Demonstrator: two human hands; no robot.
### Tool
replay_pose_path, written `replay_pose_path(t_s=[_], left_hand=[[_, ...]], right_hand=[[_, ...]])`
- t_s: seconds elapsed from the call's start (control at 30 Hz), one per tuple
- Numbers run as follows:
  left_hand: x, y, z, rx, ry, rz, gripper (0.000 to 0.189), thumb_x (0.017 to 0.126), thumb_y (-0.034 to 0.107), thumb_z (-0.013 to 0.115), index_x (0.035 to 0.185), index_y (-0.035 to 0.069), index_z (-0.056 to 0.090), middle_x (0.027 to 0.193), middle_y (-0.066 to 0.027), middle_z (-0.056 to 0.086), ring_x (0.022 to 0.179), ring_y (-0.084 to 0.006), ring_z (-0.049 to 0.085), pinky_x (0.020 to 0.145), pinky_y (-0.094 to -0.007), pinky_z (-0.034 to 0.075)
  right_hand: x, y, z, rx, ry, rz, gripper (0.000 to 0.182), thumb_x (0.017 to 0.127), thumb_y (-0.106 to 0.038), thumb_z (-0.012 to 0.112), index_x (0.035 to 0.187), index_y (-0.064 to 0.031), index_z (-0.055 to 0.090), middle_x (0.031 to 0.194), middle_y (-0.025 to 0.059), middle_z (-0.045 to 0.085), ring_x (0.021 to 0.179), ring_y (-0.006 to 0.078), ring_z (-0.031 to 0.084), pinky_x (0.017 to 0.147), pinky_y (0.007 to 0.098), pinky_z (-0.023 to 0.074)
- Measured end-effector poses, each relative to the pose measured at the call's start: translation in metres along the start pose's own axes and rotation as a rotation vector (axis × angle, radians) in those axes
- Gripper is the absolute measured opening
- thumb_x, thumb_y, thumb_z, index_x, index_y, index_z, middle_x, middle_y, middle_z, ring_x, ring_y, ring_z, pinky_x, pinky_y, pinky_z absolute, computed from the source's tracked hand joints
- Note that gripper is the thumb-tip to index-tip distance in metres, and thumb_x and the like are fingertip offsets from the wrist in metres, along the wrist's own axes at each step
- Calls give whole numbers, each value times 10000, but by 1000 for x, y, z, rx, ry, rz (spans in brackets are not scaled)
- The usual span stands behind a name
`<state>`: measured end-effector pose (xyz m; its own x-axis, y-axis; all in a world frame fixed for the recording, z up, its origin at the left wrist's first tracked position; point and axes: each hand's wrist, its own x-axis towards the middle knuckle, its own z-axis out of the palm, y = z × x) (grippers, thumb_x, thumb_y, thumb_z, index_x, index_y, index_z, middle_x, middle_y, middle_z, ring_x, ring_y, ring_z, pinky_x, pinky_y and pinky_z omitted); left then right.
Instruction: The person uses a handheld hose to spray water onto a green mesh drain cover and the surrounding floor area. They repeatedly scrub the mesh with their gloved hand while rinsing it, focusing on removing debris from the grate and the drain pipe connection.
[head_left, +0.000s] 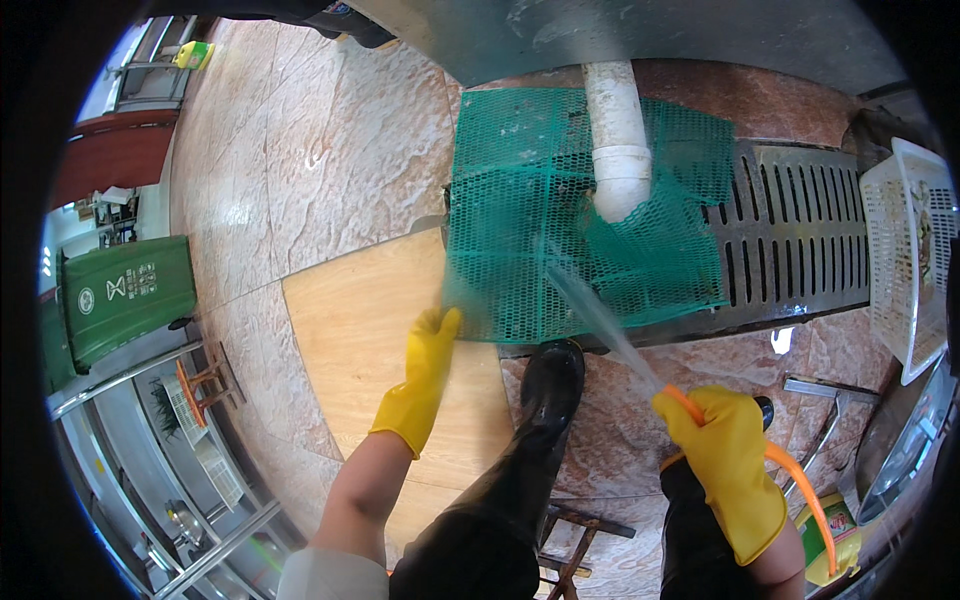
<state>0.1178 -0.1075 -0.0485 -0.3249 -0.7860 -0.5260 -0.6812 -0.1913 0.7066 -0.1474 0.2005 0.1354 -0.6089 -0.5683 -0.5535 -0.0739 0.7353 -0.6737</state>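
My right hand (712, 450), in a yellow rubber glove, grips an orange hose (796, 469) near its outlet. A spray of water (607, 326) shoots from it onto a green plastic mesh mat (502, 217). At the mat's near left corner is my left hand (424, 356), also gloved in yellow, its fingers closed on the edge. The mat lies over a metal drain grate (802, 225), covering its left part. A white plastic drainpipe (616, 142) comes down over the mat, which is bunched up around the pipe's lower end.
A white plastic basket (900, 247) stands at the grate's right end, with a metal basin (900, 442) nearer me. A floor squeegee (829, 397) and a yellow jug (832, 536) lie right. Under my left arm is a wood-patterned board (360, 300). Left are a green bin (131, 300) and metal racks (112, 457).
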Motion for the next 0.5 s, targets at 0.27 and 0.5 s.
replay_pose_path(t_s=[0.27,0.5], left_hand=[[6,23,21,-279,-79,33,339,1014,107,669,1325,-22,627,1153,-71,710,974,-155,636,845,-303,517],[24,1,9,-160,-17,-92,372,1046,115,601,1393,-20,596,1186,-72,704,980,-135,633,840,-282,514]], right_hand=[[-5,1,6,119,-10,47,275,832,-201,854,739,15,711,633,152,624,538,262,574,530,385,433],[-4,-2,2,4,-72,-161,330,869,-257,837,715,-5,690,641,195,592,553,356,574,519,423,447]])
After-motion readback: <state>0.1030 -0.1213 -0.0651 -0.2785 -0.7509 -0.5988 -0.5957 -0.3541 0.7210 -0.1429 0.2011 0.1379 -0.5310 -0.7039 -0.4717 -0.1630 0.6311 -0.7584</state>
